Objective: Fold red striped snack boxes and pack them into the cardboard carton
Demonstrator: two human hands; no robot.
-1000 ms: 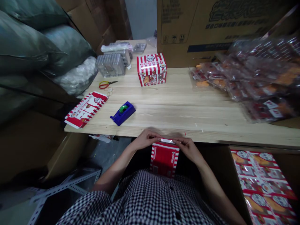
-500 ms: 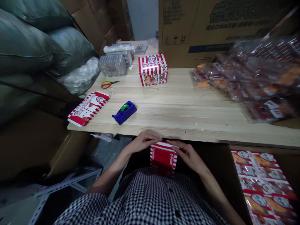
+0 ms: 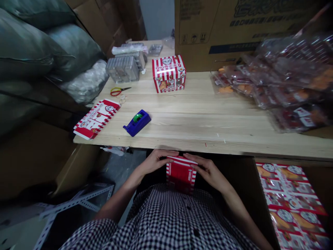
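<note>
A red and white striped carton is between my hands, in front of my body and just below the table's front edge. My left hand grips its upper left edge, thumb on the near face and fingers along the top. At the upper right edge, my right hand holds it the same way. The carton's lower end meets my checked shirt; its far side is hidden. On the table beyond lie a blue tape dispenser with a green roll and a stack of flat striped cartons.
A made-up striped box stands on the table. Scissors and clear plastic packs lie at the left. Bagged items are heaped at the right, before a large cardboard box. Finished striped boxes fill the lower right.
My left fingers have slid slightly along the carton's top edge, and the top flap looks more folded down. The whole view has shifted a little.
</note>
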